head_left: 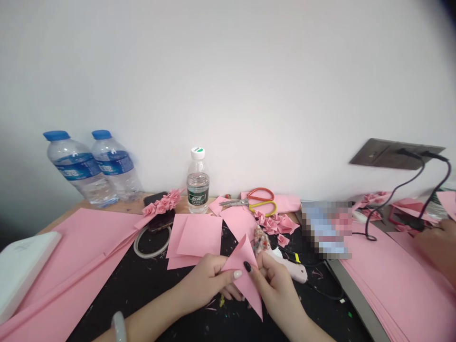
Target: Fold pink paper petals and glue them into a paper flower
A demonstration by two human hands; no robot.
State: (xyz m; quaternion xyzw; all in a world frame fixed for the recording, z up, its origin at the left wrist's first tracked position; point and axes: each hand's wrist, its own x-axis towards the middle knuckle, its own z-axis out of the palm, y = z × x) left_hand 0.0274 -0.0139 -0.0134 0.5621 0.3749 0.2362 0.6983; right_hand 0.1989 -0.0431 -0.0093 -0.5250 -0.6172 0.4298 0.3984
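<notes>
In the head view, a folded pink paper [243,256] is being held low over the black mat [149,285], just in front of the stack of pink squares [195,237]. It is being pinched from both sides: the left hand [206,280] is being closed on its left edge with the thumb on top, and the right hand [276,285] is being closed on its right edge in the same way. The fold is judged likely to be pulled askew, or the thin tip torn, if uneven pressure is being applied by the two thumbs. A glue gun [290,268] is lying just beside the right hand, so its nozzle or cord [320,289] could be brushed; whether it is hot cannot be told. Another person's hand [440,247] is being kept well apart at the right edge
</notes>
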